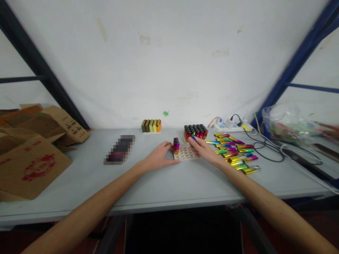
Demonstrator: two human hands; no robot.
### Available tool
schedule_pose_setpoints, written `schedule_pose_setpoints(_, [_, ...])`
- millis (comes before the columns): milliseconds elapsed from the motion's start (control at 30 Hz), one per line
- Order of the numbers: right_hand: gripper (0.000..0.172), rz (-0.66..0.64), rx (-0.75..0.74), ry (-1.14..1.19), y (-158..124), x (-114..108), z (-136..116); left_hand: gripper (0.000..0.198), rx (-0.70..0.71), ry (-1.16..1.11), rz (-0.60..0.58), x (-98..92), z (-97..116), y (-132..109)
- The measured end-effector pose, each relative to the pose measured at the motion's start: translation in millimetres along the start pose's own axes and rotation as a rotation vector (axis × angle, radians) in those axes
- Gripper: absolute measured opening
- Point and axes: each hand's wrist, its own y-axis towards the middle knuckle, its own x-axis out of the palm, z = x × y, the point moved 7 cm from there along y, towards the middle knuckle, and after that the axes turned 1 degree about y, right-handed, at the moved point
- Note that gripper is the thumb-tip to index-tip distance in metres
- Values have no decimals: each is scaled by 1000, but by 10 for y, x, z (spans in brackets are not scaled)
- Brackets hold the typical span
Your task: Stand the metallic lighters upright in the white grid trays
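A white tray with rows of holes (pixel 186 153) lies on the table in front of me. A few purple-and-gold lighters (pixel 176 146) stand upright at its left end. My left hand (pixel 160 156) is curved around that end, thumb along the front corner and fingers beside the standing lighters. Over the tray's right side, my right hand (pixel 203 150) pinches a lighter (pixel 194 138); only its blue end shows past the fingers. Many loose shiny lighters (pixel 235 153) in mixed colours lie right of this hand.
Behind the tray stands a block of colourful lighters (pixel 196 131); a yellow-and-green block (pixel 151 126) is further left. A blurred-out dark object (pixel 120 150) and cardboard boxes (pixel 34 162) lie left. At right are a power strip (pixel 230 125), cables, a plastic bag (pixel 287 120) and another person's hand (pixel 331 131).
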Motion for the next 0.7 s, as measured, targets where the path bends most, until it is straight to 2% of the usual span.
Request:
schedule_pose_setpoints(133, [60,122,-55,-206,12,-50,-4,64,-6,3,1,10,-4,8])
schedule_pose_setpoints(267, [48,195,-46,-330,7,-116,11,64,-8,2,-4,17,-1,9])
schedule_pose_setpoints(367, [40,182,-51,-364,15,-114,17,64,-9,2,-4,17,0,8])
schedule_pose_setpoints(567, [46,170,-87,-345,22,-88,17,65,-12,4,-2,30,-25,12])
schedule_pose_setpoints(700, [38,127,-150,-299,1,-59,-41,65,-12,2,7,26,-24,12])
